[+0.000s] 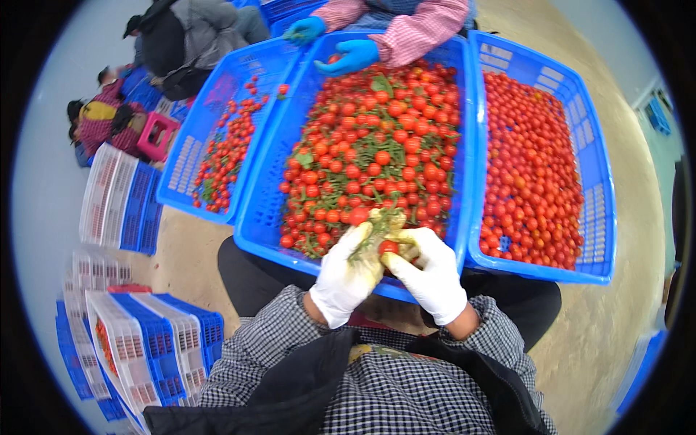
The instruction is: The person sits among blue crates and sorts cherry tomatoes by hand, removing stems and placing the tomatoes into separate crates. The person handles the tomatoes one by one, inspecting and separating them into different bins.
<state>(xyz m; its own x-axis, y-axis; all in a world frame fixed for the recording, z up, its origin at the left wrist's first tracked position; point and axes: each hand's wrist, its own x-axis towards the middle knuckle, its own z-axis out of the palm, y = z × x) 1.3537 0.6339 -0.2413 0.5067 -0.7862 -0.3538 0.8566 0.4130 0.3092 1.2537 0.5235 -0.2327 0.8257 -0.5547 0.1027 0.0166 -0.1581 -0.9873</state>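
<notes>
A blue plastic crate (261, 247) in front of me holds cherry tomatoes (382, 157) with green stems and leaves among them. Over its near edge, my left hand (349, 272), in a stained white glove, grips a green tomato stem (370, 239). Close beside it, my right hand (429, 272), gloved likewise, pinches a red cherry tomato (389, 247) between thumb and fingers. The right-hand blue crate (601, 217) contains many cherry tomatoes without visible stems. Fewer, smaller-looking tomatoes lie scattered in the left-hand blue crate (176, 185).
Across the middle crate, a co-worker's blue-gloved hands (350, 57) are over its far edge. White and blue crates (155, 348) stand stacked at the lower left, with more (119, 198) above them. Other people and a pink stool (157, 136) are at the upper left.
</notes>
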